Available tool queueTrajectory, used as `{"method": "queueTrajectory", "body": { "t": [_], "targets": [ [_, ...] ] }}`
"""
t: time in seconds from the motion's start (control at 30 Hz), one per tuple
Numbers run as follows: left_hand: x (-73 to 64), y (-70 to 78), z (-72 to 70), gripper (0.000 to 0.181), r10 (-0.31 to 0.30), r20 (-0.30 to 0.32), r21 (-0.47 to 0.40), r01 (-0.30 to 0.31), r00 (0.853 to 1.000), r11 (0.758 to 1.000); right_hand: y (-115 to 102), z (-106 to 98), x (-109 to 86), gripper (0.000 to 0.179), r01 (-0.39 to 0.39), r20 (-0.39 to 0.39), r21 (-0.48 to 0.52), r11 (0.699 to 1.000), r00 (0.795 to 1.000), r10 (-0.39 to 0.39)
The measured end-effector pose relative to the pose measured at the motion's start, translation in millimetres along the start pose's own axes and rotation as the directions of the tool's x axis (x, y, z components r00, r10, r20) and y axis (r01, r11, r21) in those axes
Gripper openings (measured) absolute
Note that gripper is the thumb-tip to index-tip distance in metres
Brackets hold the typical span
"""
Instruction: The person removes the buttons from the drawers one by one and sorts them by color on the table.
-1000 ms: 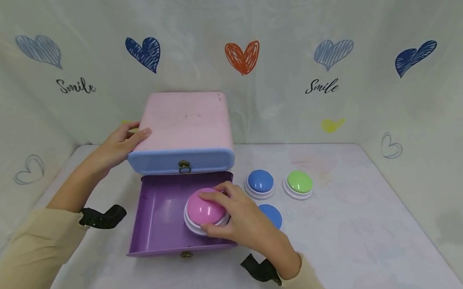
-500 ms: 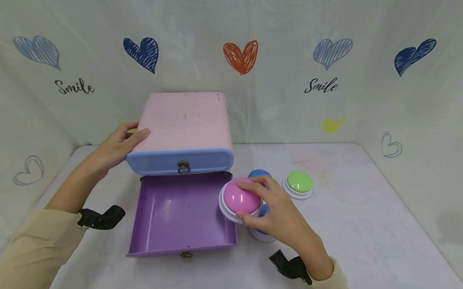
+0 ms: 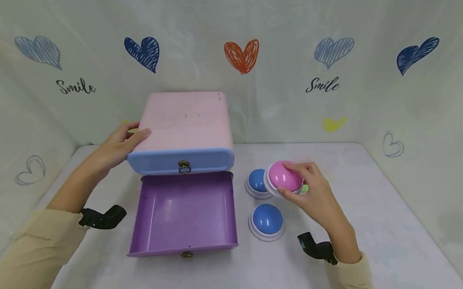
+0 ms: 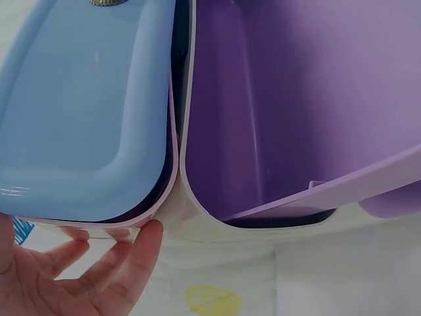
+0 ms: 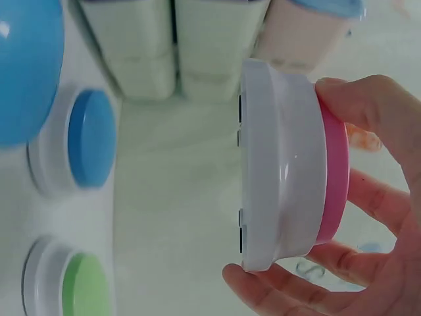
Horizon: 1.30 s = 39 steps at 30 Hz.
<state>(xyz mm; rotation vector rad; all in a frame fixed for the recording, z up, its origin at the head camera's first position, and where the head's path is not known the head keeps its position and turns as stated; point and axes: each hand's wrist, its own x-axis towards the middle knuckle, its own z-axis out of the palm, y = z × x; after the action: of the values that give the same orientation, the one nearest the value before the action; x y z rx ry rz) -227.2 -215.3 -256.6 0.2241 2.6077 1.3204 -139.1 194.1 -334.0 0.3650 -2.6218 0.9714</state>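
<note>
My right hand (image 3: 316,194) holds a pink buzzer button (image 3: 285,176) with a white base, thumb on one side and fingers on the other. The button is raised above the table, over a green button (image 5: 85,286) that it mostly hides in the head view. From the right wrist, the held button's flat underside shows edge-on. My left hand (image 3: 115,147) rests on the left side of a small drawer cabinet (image 3: 186,121), its thumb on the pink top and its fingers extended along the side wall. The lower purple drawer (image 3: 188,211) is pulled out, with nothing in it.
Two blue buttons with white bases stand right of the drawer, a front blue button (image 3: 267,218) and a rear blue button (image 3: 256,180). The cabinet's blue upper drawer (image 3: 155,163) is closed. A curtain (image 3: 270,14) printed with hearts hangs behind the table.
My right hand has lifted the pink button out of the purple drawer and carried it right, past the blue buttons to above the green one. My left hand has stayed on the cabinet.
</note>
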Motion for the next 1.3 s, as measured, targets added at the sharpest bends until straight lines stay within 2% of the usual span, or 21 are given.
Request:
{"method": "queueTrajectory", "body": {
  "t": [0.17,0.4,0.63,0.8,1.13,1.3],
  "targets": [
    [-0.4,0.2,-0.1,0.073,-0.007,-0.001,0.006,0.007,1.000,1.000,23,-11,1.2,0.058,-0.101,-0.034,-0.028,0.994,0.994,0.100],
    [2.1,-0.3,-0.5,0.073,-0.011,-0.002,0.008,0.011,1.000,1.000,52,-23,0.7,0.057,-0.179,-0.113,-0.015,0.984,0.978,0.177],
    [3.2,0.4,0.3,0.074,-0.020,-0.001,0.003,0.020,1.000,1.000,80,-29,-2.8,0.057,-0.317,-0.145,-0.012,0.948,0.939,0.312],
    [2.3,1.0,-0.1,0.075,-0.022,0.002,0.005,0.022,1.000,1.000,101,-31,-5.8,0.062,-0.417,-0.136,-0.022,0.909,0.902,0.411],
    [1.9,1.5,0.0,0.076,-0.015,0.001,0.006,0.015,1.000,1.000,128,-31,-11.4,0.064,-0.515,-0.098,-0.030,0.857,0.854,0.510],
    [0.7,2.2,0.0,0.075,-0.016,-0.006,0.012,0.016,1.000,1.000,139,-28,-11.7,0.064,-0.536,-0.075,-0.052,0.843,0.844,0.532]
  ]
}}
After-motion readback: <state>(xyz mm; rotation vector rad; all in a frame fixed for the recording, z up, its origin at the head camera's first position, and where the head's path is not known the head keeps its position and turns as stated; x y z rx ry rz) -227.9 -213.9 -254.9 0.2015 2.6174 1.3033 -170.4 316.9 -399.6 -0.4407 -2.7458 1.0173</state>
